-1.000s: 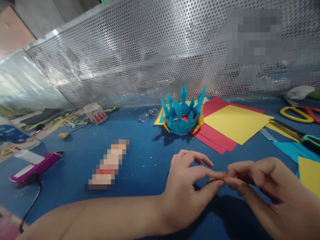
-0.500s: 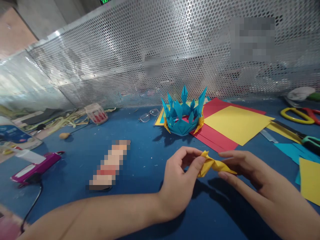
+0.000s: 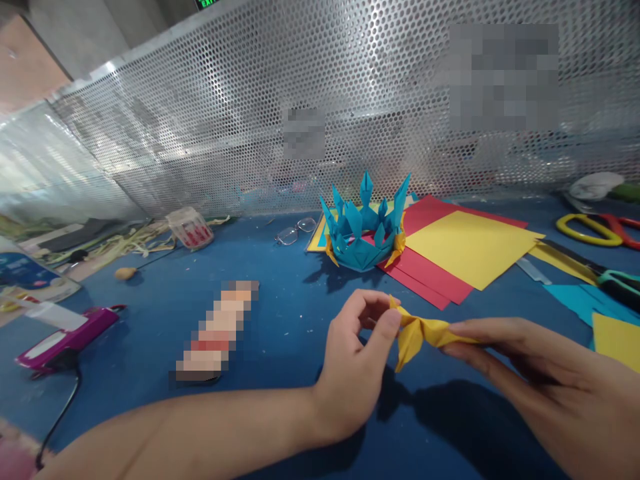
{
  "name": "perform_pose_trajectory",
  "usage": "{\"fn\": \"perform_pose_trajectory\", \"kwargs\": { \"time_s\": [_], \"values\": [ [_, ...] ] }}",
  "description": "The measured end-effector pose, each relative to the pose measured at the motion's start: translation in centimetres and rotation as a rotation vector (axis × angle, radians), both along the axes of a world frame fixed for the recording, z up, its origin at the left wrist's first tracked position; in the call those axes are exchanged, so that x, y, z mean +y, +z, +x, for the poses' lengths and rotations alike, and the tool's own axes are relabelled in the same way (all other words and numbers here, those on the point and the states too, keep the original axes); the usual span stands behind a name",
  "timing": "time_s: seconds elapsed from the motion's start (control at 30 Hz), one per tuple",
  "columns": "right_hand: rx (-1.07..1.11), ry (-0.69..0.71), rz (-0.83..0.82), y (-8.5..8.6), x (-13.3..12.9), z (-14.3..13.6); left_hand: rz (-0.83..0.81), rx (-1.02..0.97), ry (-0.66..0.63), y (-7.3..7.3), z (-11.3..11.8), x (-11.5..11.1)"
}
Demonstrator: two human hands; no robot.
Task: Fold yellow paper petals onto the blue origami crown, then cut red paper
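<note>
A folded yellow paper piece (image 3: 417, 333) is held in the air over the blue table, between both hands. My left hand (image 3: 357, 360) pinches its upper left tip between thumb and index finger. The thumb and fingers of my right hand (image 3: 530, 367) close on its narrow right end. One pointed flap of the piece hangs down between the hands. Behind them stands a blue folded-paper crown (image 3: 363, 250) with pointed tips and orange-yellow pieces at its sides.
Red sheets (image 3: 435, 277) and a yellow sheet (image 3: 473, 247) lie right of the crown. Farther right are yellow-handled scissors (image 3: 587, 230). Glasses (image 3: 296, 231) and a clear tub (image 3: 190, 229) sit at the back. A purple glue gun (image 3: 70, 337) lies left, before a perforated metal panel (image 3: 240, 120).
My right hand's fingers have closed on the right end of the yellow piece, where they were looser around it. The piece has turned, and one flap now points down.
</note>
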State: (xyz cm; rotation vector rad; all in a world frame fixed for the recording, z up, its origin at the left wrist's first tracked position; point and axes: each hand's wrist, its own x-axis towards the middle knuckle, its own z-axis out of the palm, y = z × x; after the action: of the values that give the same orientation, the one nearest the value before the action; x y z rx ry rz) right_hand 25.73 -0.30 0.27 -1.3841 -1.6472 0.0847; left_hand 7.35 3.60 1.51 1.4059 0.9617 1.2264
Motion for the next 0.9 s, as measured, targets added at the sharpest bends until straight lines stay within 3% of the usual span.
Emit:
{"fn": "perform_pose_trajectory", "kwargs": {
  "time_s": [0.4,0.63,0.77,0.9],
  "values": [
    [-0.047,-0.050,-0.054,-0.8,-0.3,0.9,-0.016,-0.070,0.007,-0.1,0.2,-0.1],
    [-0.013,-0.020,0.078,0.6,-0.1,-0.1,-0.025,-0.108,-0.067,0.2,0.2,0.1],
    [0.136,-0.066,-0.071,1.3,0.0,-0.2,0.025,0.014,-0.054,0.1,0.1,0.4],
    [0.242,0.032,-0.238,1.4,0.4,0.1,0.172,0.182,0.014,-0.1,-0.1,0.2]
  ]
}}
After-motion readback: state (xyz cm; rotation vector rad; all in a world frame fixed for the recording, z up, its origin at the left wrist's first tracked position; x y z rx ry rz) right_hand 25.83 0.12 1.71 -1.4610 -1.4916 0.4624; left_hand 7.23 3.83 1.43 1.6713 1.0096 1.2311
